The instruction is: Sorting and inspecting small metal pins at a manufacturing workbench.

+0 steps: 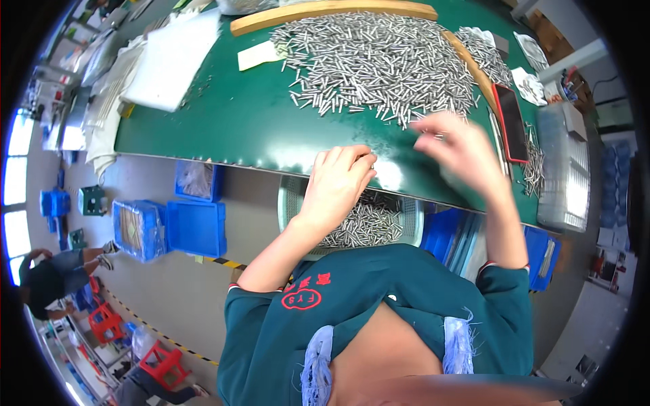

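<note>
I seem to be picking through metal pins (pixel 386 61); left hand (pixel 338 177) curled, right hand (pixel 460 147) half-curled, holds unclear. Next calls for a light pinch.

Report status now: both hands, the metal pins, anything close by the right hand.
Left hand curled at near edge of green table, grip unclear. Right hand blurred, near metal pins heaped loose. Red-edged phone right of that hand.
</note>
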`<action>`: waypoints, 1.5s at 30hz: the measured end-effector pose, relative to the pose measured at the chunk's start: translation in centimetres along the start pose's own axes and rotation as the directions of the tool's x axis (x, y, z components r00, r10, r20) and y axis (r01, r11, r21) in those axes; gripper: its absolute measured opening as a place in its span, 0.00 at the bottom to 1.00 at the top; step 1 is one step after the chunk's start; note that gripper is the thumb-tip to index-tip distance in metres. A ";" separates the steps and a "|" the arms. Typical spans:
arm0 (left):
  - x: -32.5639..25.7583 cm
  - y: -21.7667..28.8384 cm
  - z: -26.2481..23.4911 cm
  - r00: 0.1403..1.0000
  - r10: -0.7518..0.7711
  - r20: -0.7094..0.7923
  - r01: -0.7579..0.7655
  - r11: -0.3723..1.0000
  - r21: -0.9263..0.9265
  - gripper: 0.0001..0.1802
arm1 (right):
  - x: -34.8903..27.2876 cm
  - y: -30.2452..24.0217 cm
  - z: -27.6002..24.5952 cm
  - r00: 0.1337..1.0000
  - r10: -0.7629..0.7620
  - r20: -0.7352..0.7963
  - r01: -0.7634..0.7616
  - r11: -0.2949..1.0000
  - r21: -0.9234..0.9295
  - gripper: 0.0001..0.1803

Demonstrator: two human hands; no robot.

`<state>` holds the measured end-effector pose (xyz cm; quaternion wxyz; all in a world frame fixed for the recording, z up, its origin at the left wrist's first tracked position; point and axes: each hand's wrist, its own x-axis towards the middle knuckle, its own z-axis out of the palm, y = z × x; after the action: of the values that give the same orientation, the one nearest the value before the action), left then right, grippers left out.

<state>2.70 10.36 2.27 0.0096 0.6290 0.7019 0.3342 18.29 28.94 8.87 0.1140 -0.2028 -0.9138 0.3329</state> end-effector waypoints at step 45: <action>0.4 -4.7 -1.9 0.990 -0.127 -0.069 0.140 0.959 0.246 0.05 | -0.2 -1.0 8.8 0.956 -0.217 -0.195 0.179 0.964 -0.195 0.08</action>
<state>-2.37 9.89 1.67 -0.0660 0.5675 0.7792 0.2579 15.17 23.22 2.86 0.2267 -0.1538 -0.9376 0.2142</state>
